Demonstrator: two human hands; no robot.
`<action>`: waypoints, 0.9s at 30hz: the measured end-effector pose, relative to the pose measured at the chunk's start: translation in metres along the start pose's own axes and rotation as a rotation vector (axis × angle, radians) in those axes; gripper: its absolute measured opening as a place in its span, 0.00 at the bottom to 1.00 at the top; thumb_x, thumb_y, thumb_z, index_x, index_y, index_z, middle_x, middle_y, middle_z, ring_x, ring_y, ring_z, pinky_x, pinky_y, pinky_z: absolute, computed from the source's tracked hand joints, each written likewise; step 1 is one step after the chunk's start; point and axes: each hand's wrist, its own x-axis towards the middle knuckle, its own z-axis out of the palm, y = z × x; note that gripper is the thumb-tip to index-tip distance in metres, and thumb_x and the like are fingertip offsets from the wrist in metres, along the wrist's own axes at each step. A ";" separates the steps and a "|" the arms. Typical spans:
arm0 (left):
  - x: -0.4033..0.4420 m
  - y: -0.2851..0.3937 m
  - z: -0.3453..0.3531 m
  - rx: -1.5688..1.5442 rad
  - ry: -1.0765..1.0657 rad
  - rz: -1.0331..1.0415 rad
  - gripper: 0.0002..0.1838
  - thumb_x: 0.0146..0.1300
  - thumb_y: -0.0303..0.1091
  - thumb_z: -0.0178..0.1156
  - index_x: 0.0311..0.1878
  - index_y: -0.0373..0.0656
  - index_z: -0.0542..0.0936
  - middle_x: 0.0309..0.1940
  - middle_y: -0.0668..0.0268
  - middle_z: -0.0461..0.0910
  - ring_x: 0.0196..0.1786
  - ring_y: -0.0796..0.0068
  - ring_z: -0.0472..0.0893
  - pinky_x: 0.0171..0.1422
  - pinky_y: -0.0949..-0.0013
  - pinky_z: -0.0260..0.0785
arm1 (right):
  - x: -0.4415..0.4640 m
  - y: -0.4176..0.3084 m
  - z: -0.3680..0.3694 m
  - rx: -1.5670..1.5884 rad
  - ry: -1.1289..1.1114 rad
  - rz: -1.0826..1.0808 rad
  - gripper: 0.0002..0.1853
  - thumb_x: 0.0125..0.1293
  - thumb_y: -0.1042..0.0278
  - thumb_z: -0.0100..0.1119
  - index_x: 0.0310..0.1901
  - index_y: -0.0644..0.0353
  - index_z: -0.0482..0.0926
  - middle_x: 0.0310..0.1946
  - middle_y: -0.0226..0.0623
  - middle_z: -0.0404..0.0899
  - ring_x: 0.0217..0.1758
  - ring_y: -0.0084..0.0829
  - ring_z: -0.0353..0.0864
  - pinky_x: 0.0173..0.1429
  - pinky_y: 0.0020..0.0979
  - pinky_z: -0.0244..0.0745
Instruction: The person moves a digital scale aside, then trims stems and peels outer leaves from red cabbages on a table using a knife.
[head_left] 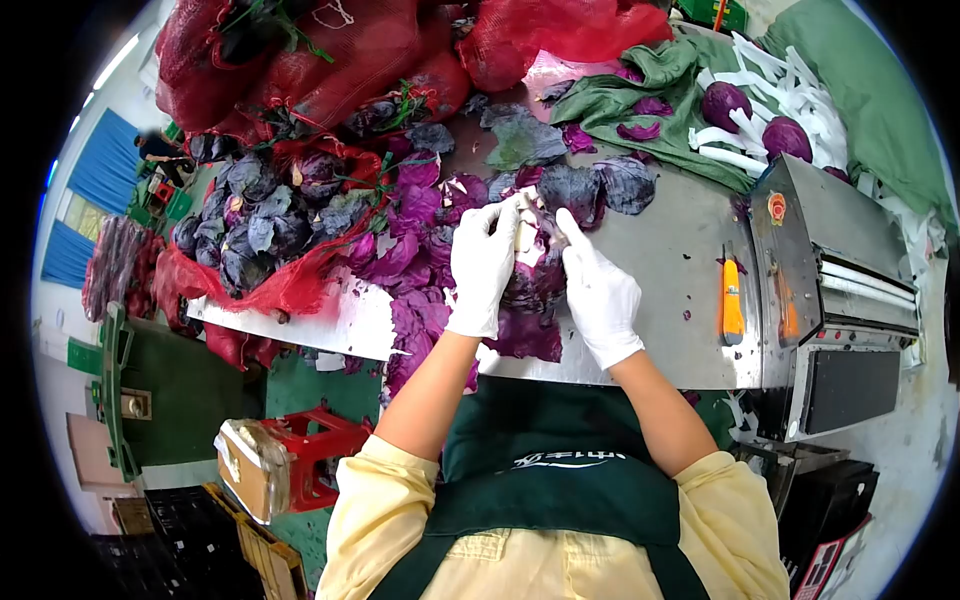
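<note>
Both hands wear white gloves. Between them, near the table's front edge, is a red cabbage point(537, 282) with its pale cut stem end showing. My left hand point(484, 262) grips its left side, fingers bent at the stem end. My right hand point(603, 293) holds the right side, thumb raised along it and the other fingers partly hidden. Loose purple leaves point(415, 318) lie heaped left of and below the cabbage. Dark outer leaves point(572, 190) rest just beyond it on the metal table point(665, 265).
At left, an opened red net bag point(310, 285) holds several dark cabbages point(262, 225); full red sacks point(330, 70) stand behind. To the right lie an orange-handled knife point(732, 300) and a metal machine point(840, 270). Peeled cabbages point(786, 138) sit on white foam netting. A red stool point(325, 450) stands below.
</note>
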 end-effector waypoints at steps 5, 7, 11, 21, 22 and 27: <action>-0.004 -0.040 -0.004 -0.342 0.048 0.041 0.15 0.75 0.40 0.58 0.52 0.38 0.86 0.39 0.62 0.84 0.41 0.72 0.81 0.48 0.69 0.72 | 0.030 0.096 0.036 0.365 -0.144 0.452 0.20 0.79 0.50 0.44 0.62 0.44 0.79 0.41 0.42 0.87 0.35 0.37 0.85 0.47 0.38 0.78; -0.007 -0.037 -0.028 -0.729 -0.142 -0.208 0.16 0.78 0.40 0.56 0.55 0.38 0.84 0.39 0.69 0.83 0.39 0.81 0.79 0.45 0.76 0.71 | 0.032 0.115 0.024 0.161 -0.336 0.470 0.22 0.76 0.48 0.46 0.67 0.40 0.75 0.45 0.43 0.86 0.40 0.37 0.84 0.51 0.37 0.77; -0.011 -0.051 -0.032 -0.827 -0.107 -0.223 0.17 0.79 0.40 0.54 0.57 0.37 0.82 0.37 0.71 0.81 0.33 0.84 0.77 0.38 0.81 0.69 | 0.031 0.088 -0.009 -0.009 -0.171 0.418 0.32 0.73 0.52 0.53 0.78 0.36 0.61 0.48 0.39 0.85 0.41 0.34 0.84 0.50 0.35 0.77; -0.022 -0.004 0.017 0.039 0.179 0.104 0.11 0.66 0.41 0.63 0.47 0.47 0.86 0.44 0.61 0.83 0.45 0.59 0.81 0.51 0.59 0.74 | 0.021 -0.008 -0.051 0.302 -0.240 -0.093 0.24 0.62 0.50 0.71 0.56 0.49 0.78 0.45 0.34 0.79 0.43 0.40 0.85 0.45 0.40 0.79; -0.023 -0.003 0.017 0.042 0.179 0.102 0.11 0.66 0.41 0.63 0.47 0.47 0.86 0.44 0.61 0.83 0.45 0.59 0.81 0.51 0.59 0.74 | 0.022 -0.006 -0.050 0.354 -0.283 -0.058 0.23 0.62 0.51 0.71 0.54 0.49 0.77 0.46 0.34 0.78 0.42 0.38 0.85 0.45 0.40 0.79; -0.019 0.001 0.015 0.091 0.167 0.021 0.13 0.67 0.44 0.63 0.47 0.47 0.87 0.45 0.61 0.84 0.47 0.59 0.82 0.52 0.59 0.74 | 0.019 0.005 -0.049 0.472 -0.414 0.022 0.20 0.61 0.54 0.72 0.48 0.53 0.76 0.45 0.35 0.76 0.38 0.34 0.83 0.44 0.35 0.78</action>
